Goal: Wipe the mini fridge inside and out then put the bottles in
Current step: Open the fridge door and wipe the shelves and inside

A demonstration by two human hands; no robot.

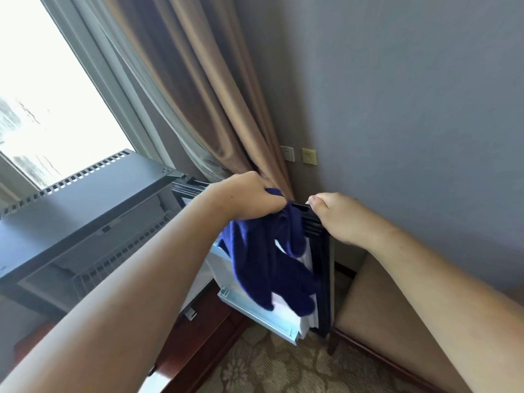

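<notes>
A dark grey mini fridge [85, 199] stands at the left on a wooden cabinet, its door [323, 279] swung open toward me. My left hand [249, 197] grips a dark blue cloth [266, 265] at the door's top edge; the cloth hangs down over the door's white inner lining and shelf [255, 310]. My right hand [337, 214] pinches the door's top outer corner. Wire shelves show dimly inside the fridge. No bottles are in view.
A beige upholstered chair [382, 316] with a dark wood frame stands right of the door. Tan curtains [198, 95] and a bright window [42, 80] are behind the fridge. The wall [411, 95] carries two socket plates. Patterned carpet [269, 364] lies below.
</notes>
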